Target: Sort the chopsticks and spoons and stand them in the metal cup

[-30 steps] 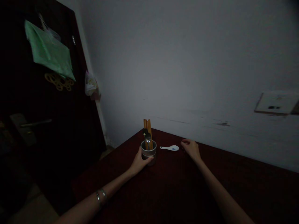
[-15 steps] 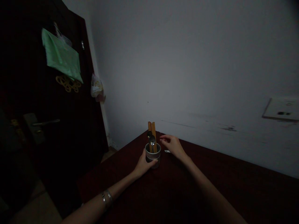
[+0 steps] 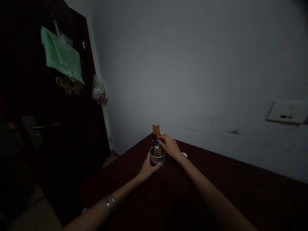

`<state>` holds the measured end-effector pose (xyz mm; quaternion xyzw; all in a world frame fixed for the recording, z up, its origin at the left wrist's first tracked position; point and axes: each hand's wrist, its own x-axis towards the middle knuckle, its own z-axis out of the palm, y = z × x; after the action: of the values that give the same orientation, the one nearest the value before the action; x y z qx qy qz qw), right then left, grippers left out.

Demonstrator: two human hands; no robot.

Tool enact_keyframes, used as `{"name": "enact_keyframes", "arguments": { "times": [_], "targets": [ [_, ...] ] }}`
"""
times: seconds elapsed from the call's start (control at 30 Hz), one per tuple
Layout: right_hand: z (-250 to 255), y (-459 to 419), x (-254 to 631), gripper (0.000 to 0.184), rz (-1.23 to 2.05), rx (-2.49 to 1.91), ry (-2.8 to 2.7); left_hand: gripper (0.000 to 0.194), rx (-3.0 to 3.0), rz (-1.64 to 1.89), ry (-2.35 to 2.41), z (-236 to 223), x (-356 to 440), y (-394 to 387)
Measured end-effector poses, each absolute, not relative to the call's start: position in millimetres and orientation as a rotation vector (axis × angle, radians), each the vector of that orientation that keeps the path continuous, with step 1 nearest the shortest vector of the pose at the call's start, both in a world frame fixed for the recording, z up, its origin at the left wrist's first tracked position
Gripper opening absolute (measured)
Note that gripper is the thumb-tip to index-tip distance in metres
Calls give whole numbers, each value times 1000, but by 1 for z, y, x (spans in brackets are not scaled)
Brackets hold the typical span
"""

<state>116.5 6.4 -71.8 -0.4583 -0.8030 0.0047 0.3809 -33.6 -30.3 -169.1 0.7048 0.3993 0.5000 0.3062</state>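
My left hand (image 3: 149, 169) is wrapped round the side of a grey cylindrical cup (image 3: 157, 159) that stands upright on the dark red table. Several wooden chopsticks (image 3: 158, 131) rise out of the cup, together with a shiny metal spoon (image 3: 157, 148) and a second, darker spoon (image 3: 154, 137). The fingertips of my right hand (image 3: 168, 143) are pinched at the top of the shiny spoon, in front of the chopsticks. Those fingers cover part of the spoon's bowl.
A small white object (image 3: 184, 154) lies on the table (image 3: 134, 189), partly behind my right forearm. The pale wall (image 3: 192, 80) borders the table's far side, with a socket plate (image 3: 287, 112) at right. A dark door (image 3: 79, 134) with a green cloth (image 3: 63, 56) stands at left.
My right hand has moved left from beside the cup, and its fingers have closed at the shiny spoon. More of the white object shows now. My left hand stays on the cup.
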Motion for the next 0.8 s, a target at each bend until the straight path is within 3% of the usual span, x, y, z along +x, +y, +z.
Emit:
{"name": "enact_keyframes", "arguments": {
  "times": [0.47, 0.63, 0.8],
  "targets": [
    [-20, 0, 142, 27, 110, -1046, -1661, 72, 1843, 1329, 1005, -168, -35, -32],
    [6, -9, 183, 32, 400, -1119, -1354, 77, 1808, 1320, 979, -168, -36, -30],
    [-20, -22, 227, 20, 685, -1322, -1307, 78, 1809, 1317, 997, -166, -35, -31]
  ]
}}
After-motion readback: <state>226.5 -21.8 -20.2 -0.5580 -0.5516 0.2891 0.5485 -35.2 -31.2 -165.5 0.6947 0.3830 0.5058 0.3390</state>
